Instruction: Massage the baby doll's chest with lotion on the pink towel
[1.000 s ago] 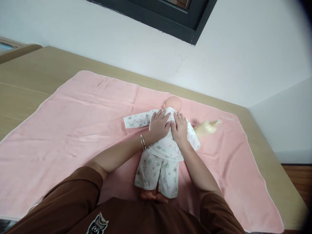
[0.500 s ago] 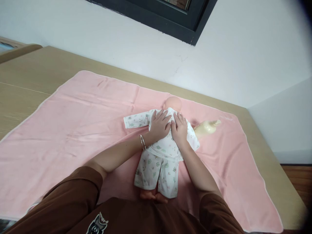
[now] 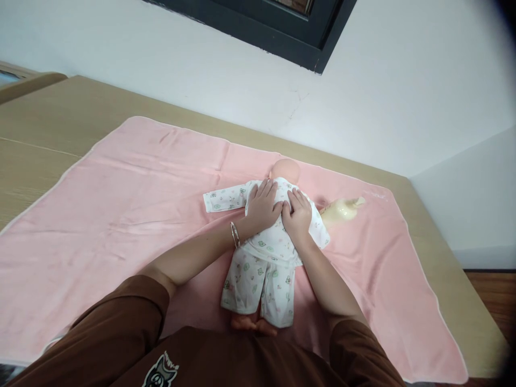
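A baby doll (image 3: 270,244) in a white patterned top and matching trousers lies on a pink blanket (image 3: 153,177), its bald head toward the wall and its feet toward me. Flat on the left side of its upper body rests my left hand (image 3: 262,207), with a bracelet at the wrist. My right hand (image 3: 297,215) lies on the right side, fingers stretched out, the two thumbs close together. Neither hand grips anything. Beside the doll's right side is a pale yellow bottle (image 3: 342,209) lying on the blanket. The doll's face is not visible.
The blanket covers much of a wooden table (image 3: 443,269). A white wall (image 3: 250,80) with a dark-framed window (image 3: 290,43) rises behind the table's far edge. At the far left stands a curved wooden edge (image 3: 36,86).
Both hands stay on the doll. The left fingers have drawn closer together and shifted slightly; the right hand has moved only a little. The doll and bottle stay in place.
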`<state>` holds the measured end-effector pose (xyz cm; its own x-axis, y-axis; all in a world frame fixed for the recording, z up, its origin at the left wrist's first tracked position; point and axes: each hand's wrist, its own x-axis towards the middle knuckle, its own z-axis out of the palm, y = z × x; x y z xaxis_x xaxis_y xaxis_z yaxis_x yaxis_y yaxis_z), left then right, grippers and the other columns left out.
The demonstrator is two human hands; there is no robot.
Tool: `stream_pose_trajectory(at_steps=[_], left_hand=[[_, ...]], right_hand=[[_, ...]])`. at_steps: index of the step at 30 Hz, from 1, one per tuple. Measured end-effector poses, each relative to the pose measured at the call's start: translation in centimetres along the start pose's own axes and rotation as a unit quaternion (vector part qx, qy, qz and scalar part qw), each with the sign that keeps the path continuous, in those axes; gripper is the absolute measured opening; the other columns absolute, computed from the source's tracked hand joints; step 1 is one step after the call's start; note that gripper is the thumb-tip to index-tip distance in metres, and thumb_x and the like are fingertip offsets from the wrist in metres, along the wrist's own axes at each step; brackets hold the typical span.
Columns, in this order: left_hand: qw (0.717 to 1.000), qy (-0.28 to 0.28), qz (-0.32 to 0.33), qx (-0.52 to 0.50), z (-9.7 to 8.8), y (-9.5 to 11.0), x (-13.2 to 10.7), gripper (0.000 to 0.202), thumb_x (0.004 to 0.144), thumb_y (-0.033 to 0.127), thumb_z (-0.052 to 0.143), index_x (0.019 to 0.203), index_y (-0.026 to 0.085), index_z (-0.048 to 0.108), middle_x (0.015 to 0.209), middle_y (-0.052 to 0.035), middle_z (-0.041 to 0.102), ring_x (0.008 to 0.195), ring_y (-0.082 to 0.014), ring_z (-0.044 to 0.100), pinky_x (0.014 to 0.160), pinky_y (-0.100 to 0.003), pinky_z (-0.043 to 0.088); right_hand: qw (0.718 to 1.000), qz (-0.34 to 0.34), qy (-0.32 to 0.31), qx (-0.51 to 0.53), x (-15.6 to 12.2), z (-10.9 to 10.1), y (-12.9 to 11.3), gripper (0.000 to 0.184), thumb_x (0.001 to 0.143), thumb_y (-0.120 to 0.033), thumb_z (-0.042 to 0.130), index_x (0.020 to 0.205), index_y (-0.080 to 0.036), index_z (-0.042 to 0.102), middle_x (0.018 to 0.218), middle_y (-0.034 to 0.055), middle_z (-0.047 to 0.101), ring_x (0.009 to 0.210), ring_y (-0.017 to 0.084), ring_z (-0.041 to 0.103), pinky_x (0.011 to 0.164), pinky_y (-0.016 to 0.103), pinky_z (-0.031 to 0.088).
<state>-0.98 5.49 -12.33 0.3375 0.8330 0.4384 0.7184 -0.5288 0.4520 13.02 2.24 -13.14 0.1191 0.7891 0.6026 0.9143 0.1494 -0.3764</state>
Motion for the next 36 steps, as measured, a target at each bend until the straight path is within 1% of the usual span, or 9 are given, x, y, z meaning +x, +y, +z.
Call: stream_pose_trajectory(at_steps=[3,6,12,15,20,22,28,32,36], left_hand=[[1.000,-0.018,-0.010,0.004,0.0,0.0,0.2,0.057,0.096,0.031,0.045,0.148,0.009,0.043,0.158,-0.0174,0.041,0.151,-0.0305,0.033,0.124,-0.054,0.024],[1.000,-0.012,0.009,-0.002,0.0,-0.1,0.2,0.053,0.097,0.030,0.044,0.146,0.012,0.047,0.156,-0.0148,0.045,0.149,-0.0298,0.035,0.123,-0.054,0.025],[0.996,0.041,0.062,-0.041,0.2,-0.5,-0.4,0.042,0.100,0.034,0.043,0.135,0.016,0.057,0.144,-0.0114,0.059,0.143,-0.0256,0.045,0.125,-0.050,0.026],[0.997,0.043,0.044,-0.043,0.1,-0.4,-0.3,0.042,0.100,0.033,0.041,0.136,0.017,0.056,0.145,-0.0111,0.059,0.144,-0.0242,0.044,0.125,-0.049,0.026],[1.000,-0.021,-0.011,0.007,-0.3,0.1,0.3,0.053,0.100,0.036,0.041,0.148,0.013,0.046,0.159,-0.0161,0.040,0.151,-0.0327,0.031,0.123,-0.057,0.024],[0.999,-0.025,-0.016,0.019,-0.3,0.2,0.4,0.055,0.100,0.038,0.042,0.150,0.014,0.043,0.160,-0.0166,0.037,0.152,-0.0353,0.027,0.122,-0.058,0.025],[0.999,0.025,0.028,-0.006,0.1,-0.3,0.0,0.039,0.099,0.034,0.046,0.132,0.022,0.063,0.150,-0.0115,0.053,0.147,-0.0306,0.039,0.121,-0.056,0.030],[0.997,0.062,0.032,-0.023,0.0,-0.2,-0.3,0.031,0.096,0.030,0.050,0.116,0.022,0.072,0.137,-0.0098,0.064,0.139,-0.0277,0.049,0.121,-0.052,0.034],[0.999,0.043,0.012,-0.014,-0.1,0.0,-0.3,0.038,0.097,0.031,0.049,0.129,0.021,0.066,0.145,-0.0109,0.058,0.142,-0.0288,0.045,0.122,-0.052,0.031]], right_hand=[[0.997,0.004,-0.075,-0.027,0.5,-0.2,0.1,0.050,0.099,-0.033,0.038,0.141,-0.013,0.056,0.149,0.0143,0.054,0.146,0.031,0.041,0.119,0.055,0.034],[0.993,0.005,-0.111,-0.042,0.7,-0.2,0.2,0.055,0.102,-0.035,0.033,0.149,-0.011,0.045,0.156,0.0164,0.044,0.151,0.032,0.032,0.121,0.058,0.029],[0.999,-0.039,-0.003,-0.027,-0.2,0.0,0.2,0.038,0.096,-0.030,0.042,0.116,-0.018,0.072,0.126,0.0121,0.071,0.126,0.027,0.062,0.119,0.055,0.033],[0.999,-0.042,0.006,-0.023,-0.3,-0.1,0.0,0.036,0.095,-0.029,0.042,0.109,-0.018,0.074,0.121,0.0110,0.073,0.122,0.026,0.064,0.118,0.052,0.035],[0.994,0.019,-0.100,-0.029,0.7,-0.3,-0.2,0.054,0.098,-0.029,0.035,0.147,-0.011,0.049,0.155,0.0166,0.045,0.149,0.031,0.036,0.120,0.057,0.029],[0.992,0.037,-0.114,-0.031,0.9,-0.3,-0.1,0.058,0.098,-0.030,0.035,0.151,-0.009,0.042,0.161,0.0195,0.035,0.152,0.032,0.030,0.120,0.059,0.028],[0.999,0.004,-0.036,0.000,0.2,0.1,0.4,0.044,0.096,-0.032,0.041,0.127,-0.017,0.068,0.140,0.0150,0.062,0.138,0.029,0.052,0.119,0.058,0.032],[0.999,-0.032,0.017,0.011,-0.2,0.4,0.7,0.035,0.094,-0.030,0.045,0.108,-0.021,0.076,0.124,0.0115,0.072,0.124,0.027,0.063,0.114,0.056,0.041],[0.999,-0.032,-0.017,0.005,0.1,0.2,0.6,0.039,0.095,-0.029,0.043,0.119,-0.019,0.072,0.135,0.0111,0.066,0.134,0.027,0.056,0.115,0.053,0.040]])
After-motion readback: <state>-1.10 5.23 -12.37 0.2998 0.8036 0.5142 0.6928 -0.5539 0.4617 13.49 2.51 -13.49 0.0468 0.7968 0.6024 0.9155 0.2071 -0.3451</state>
